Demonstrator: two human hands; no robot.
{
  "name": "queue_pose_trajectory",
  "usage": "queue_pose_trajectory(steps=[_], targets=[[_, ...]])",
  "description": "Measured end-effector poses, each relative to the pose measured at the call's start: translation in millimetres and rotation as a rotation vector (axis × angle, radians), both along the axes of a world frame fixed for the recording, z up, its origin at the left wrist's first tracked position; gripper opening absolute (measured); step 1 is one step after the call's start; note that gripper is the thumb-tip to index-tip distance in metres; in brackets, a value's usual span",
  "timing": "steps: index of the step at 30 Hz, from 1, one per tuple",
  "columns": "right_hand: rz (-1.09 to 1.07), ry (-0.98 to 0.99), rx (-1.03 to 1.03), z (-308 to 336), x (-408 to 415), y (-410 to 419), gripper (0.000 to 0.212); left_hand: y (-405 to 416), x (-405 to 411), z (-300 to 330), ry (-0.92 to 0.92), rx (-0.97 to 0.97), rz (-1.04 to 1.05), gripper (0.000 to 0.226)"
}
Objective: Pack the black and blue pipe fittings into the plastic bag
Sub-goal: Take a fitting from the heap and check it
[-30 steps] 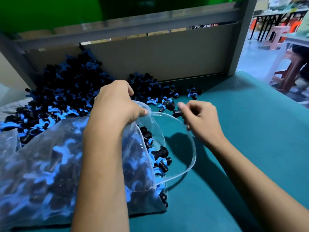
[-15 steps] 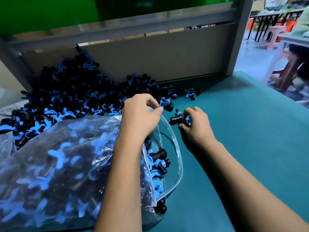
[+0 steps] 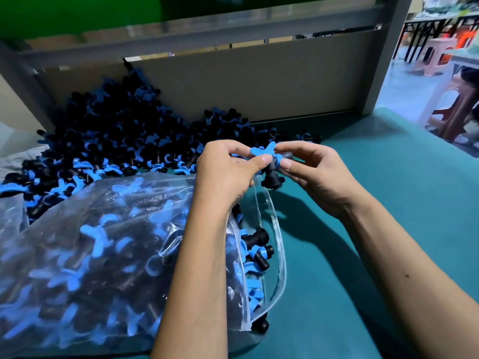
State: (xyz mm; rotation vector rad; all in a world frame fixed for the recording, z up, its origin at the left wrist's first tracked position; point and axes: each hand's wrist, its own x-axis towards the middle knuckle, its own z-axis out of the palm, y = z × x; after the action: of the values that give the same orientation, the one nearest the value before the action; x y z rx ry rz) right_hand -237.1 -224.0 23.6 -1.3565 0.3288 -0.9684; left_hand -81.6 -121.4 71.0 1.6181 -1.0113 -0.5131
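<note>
While both hands (image 3: 228, 172) (image 3: 315, 172) pinch one fitting (image 3: 270, 164), bag (image 3: 103, 242) mouth gapes below

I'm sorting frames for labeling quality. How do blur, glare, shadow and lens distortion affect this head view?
Head view: the hands and the fitting they hold look fairly sharp; the plastic bag is hazy with pale glare, smearing its contents; the arms cast dark shadows on the green table; the wide lens bends the grey frame; the background at upper right is washed out.
</note>
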Motion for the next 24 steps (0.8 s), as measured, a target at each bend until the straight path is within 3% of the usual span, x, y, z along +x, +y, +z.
queue_pose_trajectory(steps=[3,6,12,17,20,24], targets=[[0.011,0.011,0.056,-2,3,3,0.021,2,-1,-1,0.003,-0.008,0.040,0.028],[-0.033,0.005,0.073,-3,0,1,0.017,5,0,3,0.018,-0.004,-0.010,0.020],[-0.120,-0.075,0.128,-3,-9,-5,0.017,12,6,12,0.039,-0.052,0.099,0.021],[-0.001,-0.014,0.065,-8,6,5,0.015,9,-12,12,-0.108,-0.036,0.087,0.020],[-0.051,-0.059,0.140,-11,8,6,0.018,10,-9,14,-0.178,-0.039,0.142,0.019],[-0.053,-0.090,0.344,-6,2,-1,0.024,12,-4,18,-0.114,-0.076,0.108,0.019]])
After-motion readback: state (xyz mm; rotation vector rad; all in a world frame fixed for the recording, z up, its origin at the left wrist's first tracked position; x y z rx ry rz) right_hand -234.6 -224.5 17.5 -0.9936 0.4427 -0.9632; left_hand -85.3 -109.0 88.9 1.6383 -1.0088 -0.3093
